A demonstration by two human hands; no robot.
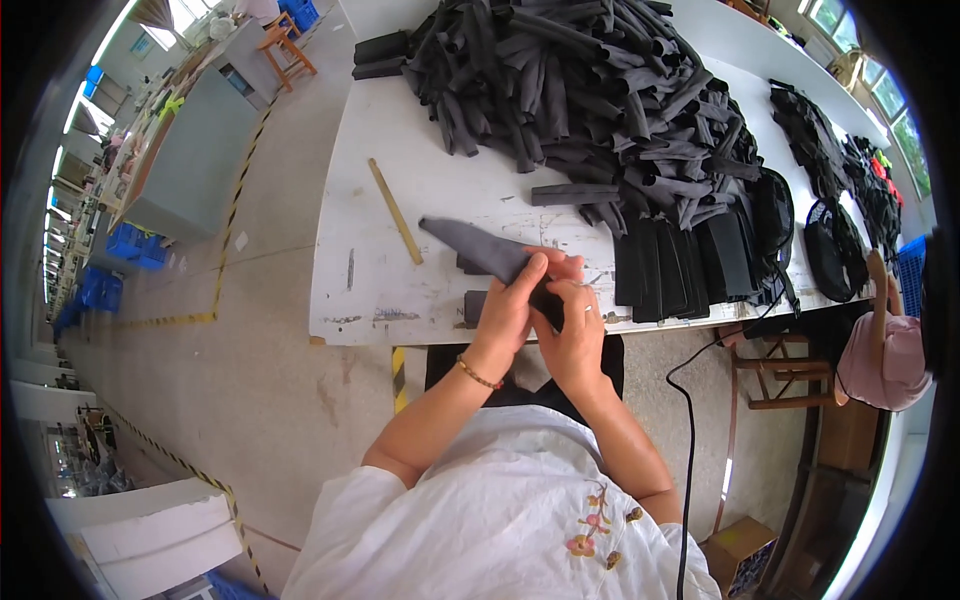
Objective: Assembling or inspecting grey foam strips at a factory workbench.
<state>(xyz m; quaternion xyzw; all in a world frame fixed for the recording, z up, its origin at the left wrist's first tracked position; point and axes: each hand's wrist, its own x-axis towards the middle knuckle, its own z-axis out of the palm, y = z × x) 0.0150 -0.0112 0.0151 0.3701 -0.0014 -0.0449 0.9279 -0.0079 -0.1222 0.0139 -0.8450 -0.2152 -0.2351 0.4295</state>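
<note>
A dark grey fabric tube (pixel 472 245), narrowing toward its far left end, is raised over the near part of the white table (pixel 370 290). My left hand (pixel 508 315) is closed around its near end, thumb on top. Close beside it, my right hand (pixel 573 335) has its fingers bent and pressed on the same end; the fingertips are partly hidden. Under the tube, a dark flat piece (pixel 472 308) lies near the table's front edge, partly covered by my left hand. A big heap of similar dark tubes (pixel 580 90) covers the far part of the table.
Left of the tube lies a thin yellow stick (pixel 395 212). Flat black pieces (pixel 655 268) are stacked to the right, beside black mesh bags (pixel 835 250). A black cable (pixel 690 420) hangs from the front edge. At far right, a person in pink (pixel 885 365) is near a wooden stool (pixel 785 370).
</note>
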